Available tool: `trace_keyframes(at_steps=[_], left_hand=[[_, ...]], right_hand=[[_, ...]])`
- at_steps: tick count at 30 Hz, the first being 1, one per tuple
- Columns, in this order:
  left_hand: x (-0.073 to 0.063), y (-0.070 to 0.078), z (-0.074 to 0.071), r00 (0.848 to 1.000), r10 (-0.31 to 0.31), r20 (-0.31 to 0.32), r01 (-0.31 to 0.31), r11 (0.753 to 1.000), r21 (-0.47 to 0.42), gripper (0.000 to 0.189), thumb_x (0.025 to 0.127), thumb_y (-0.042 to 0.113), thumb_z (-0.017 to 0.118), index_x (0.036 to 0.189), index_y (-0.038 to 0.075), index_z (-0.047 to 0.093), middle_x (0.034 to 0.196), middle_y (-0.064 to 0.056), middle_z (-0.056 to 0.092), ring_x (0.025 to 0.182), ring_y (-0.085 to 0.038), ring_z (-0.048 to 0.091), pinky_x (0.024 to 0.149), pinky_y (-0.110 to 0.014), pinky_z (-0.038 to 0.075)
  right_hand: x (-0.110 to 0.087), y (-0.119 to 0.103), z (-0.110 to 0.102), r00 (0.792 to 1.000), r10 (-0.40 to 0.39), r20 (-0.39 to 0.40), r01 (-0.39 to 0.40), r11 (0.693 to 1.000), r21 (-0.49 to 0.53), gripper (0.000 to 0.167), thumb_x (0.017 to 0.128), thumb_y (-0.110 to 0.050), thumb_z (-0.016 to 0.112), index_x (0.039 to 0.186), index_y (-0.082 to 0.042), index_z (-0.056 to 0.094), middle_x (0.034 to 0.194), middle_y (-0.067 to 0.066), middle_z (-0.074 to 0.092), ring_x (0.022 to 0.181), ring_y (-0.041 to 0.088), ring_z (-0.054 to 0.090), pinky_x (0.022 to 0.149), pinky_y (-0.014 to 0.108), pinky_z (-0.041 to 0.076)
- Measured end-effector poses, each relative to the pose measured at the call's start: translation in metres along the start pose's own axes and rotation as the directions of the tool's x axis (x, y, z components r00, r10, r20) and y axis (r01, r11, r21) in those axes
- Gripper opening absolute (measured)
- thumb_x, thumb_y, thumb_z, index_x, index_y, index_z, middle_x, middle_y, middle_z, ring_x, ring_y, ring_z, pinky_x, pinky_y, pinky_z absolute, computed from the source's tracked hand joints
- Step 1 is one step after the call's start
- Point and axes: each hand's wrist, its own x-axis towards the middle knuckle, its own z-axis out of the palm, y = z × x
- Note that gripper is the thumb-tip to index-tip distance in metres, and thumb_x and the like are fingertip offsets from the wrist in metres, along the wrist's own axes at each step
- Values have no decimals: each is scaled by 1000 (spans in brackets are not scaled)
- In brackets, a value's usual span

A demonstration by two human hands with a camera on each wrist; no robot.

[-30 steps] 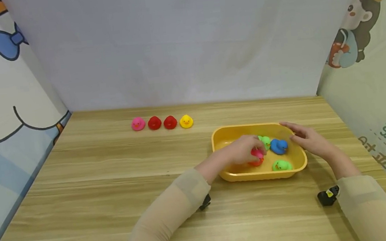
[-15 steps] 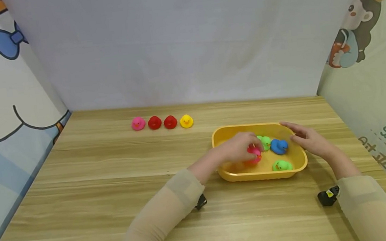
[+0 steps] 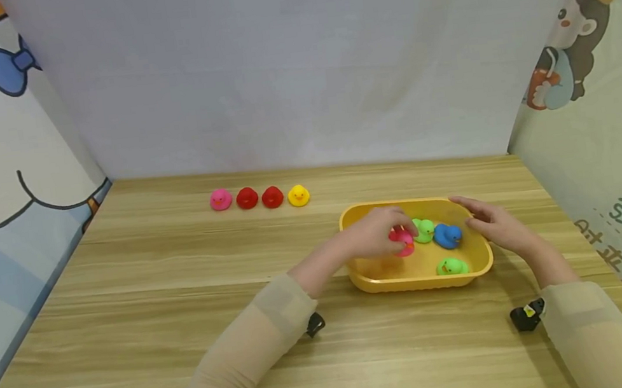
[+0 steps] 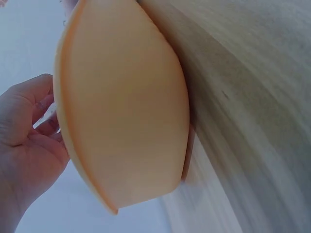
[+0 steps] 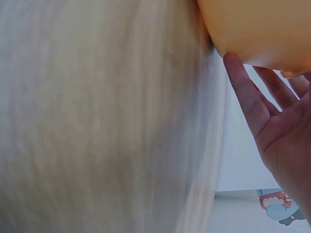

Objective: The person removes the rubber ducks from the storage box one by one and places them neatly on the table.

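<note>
In the head view, my left hand [image 3: 380,232] holds a pink rubber duck [image 3: 405,245] between thumb and fingers, over the left half of a yellow plastic basin [image 3: 376,287]. Part of that duck is covered by the fingers. Two green ducks, one behind [image 3: 423,230] and one near the front wall [image 3: 452,267], sit in the basin with a blue duck [image 3: 448,236]. My right hand [image 3: 495,224] rests against the basin's right end; the right wrist view shows its fingers [image 5: 245,92] extended along the outer wall. The left wrist view shows mostly the basin's outside [image 4: 121,107].
Toward the back of the wooden table [image 3: 129,317] stands a row: a pink duck [image 3: 221,200], two red ducks [image 3: 247,198] and a yellow duck [image 3: 298,196]. A pale cloth [image 3: 296,67] hangs behind; printed cloths flank both sides.
My left hand has drawn leftward and slightly up inside the basin, taking the pink duck along. The right hand stays against the basin.
</note>
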Motion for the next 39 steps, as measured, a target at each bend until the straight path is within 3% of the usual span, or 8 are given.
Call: trace_keyframes(at_steps=[8, 16, 22, 24, 28, 32, 34, 39], left_hand=[[-10, 0, -9, 998, 24, -53, -24, 1000, 1, 21, 85, 6, 65, 106, 6, 68, 109, -4, 60, 94, -13, 54, 78, -15, 46], [-22, 3, -19, 993, 43, -110, -43, 999, -1, 20, 84, 1, 64, 104, 5, 68, 107, -7, 60, 91, -15, 56, 76, -18, 49], [-29, 2, -24, 983, 63, -173, -69, 997, -28, 19, 84, 0, 63, 103, 3, 68, 106, -8, 59, 89, -15, 57, 77, -18, 52], [-31, 3, -26, 979, 67, -193, -75, 996, -37, 18, 84, 1, 64, 102, 3, 68, 106, -8, 59, 88, -14, 58, 76, -18, 52], [-34, 4, -30, 976, 70, -208, -80, 996, -42, 19, 85, 3, 66, 103, 3, 68, 106, -7, 60, 88, -13, 59, 76, -15, 51], [-39, 6, -35, 977, 62, -203, -72, 997, -39, 20, 85, 3, 65, 105, 4, 68, 108, -6, 60, 90, -12, 59, 77, -14, 50], [-42, 8, -38, 978, 58, -202, -67, 997, -41, 20, 86, 3, 65, 105, 4, 68, 109, -6, 60, 91, -13, 58, 78, -16, 51], [-48, 11, -46, 976, 64, -208, -73, 997, -37, 20, 85, 2, 64, 105, 5, 68, 110, -6, 60, 91, -13, 59, 77, -16, 52]], right_hand=[[0, 0, 0, 1000, 21, 2, -21, 1000, 5, 51, 100, -10, 43, 149, -10, 28, 142, 22, 36, 56, 12, 36, 52, 31, 40], [0, -1, 0, 999, 39, 1, -39, 999, -2, 51, 100, -12, 44, 149, -11, 28, 147, 20, 32, 73, 13, 45, 57, 26, 42], [0, -2, 0, 1000, 26, 3, -26, 999, -22, 51, 100, -13, 43, 149, -12, 29, 152, 19, 27, 106, 19, 42, 72, 19, 44], [0, -2, 0, 1000, 16, 1, -16, 1000, -24, 50, 100, -12, 44, 149, -11, 29, 152, 19, 27, 109, 20, 40, 74, 16, 43], [0, -2, 0, 1000, 3, -5, -3, 999, -32, 50, 100, -11, 44, 148, -11, 30, 151, 20, 29, 106, 14, 41, 71, 17, 41], [0, -2, 0, 1000, 9, 0, -9, 1000, -5, 51, 100, -10, 44, 148, -10, 29, 145, 21, 35, 72, 11, 45, 57, 26, 41], [0, -2, 0, 1000, 16, 1, -16, 1000, -1, 51, 100, -11, 43, 149, -10, 29, 144, 21, 35, 67, 13, 44, 54, 28, 41], [0, -2, 0, 1000, 15, -5, -15, 1000, -9, 51, 100, -11, 44, 149, -10, 29, 146, 21, 33, 80, 14, 46, 55, 28, 41]])
